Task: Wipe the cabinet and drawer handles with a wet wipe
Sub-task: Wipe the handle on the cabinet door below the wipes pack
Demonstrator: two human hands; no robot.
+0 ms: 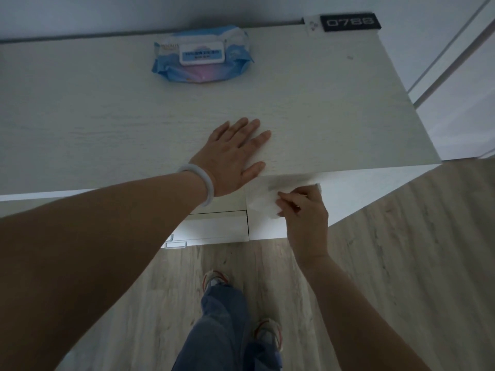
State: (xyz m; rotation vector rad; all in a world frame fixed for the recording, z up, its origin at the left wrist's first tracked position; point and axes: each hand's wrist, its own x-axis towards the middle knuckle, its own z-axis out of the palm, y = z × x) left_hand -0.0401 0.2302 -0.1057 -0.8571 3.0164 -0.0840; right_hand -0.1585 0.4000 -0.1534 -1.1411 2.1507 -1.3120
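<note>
My left hand (232, 153) lies flat with straight fingers on the top of the white cabinet (107, 116), near its front edge. Just below that edge, my right hand (302, 210) grips a white wet wipe (263, 195) and holds it against the upper cabinet front. Whatever lies under the wipe is hidden. A drawer front (217, 226) shows below my left wrist, and a clear handle (175, 245) sticks out at its lower left. A blue wet wipe pack (202, 57) with a white lid lies at the back of the cabinet top.
A black plate reading 0788 (350, 22) stands at the cabinet's back right corner, with a small white tag (312, 26) beside it. Pale wood floor (401, 250) runs right of and below the cabinet. My legs in jeans and sneakers (230, 317) stand close to the front.
</note>
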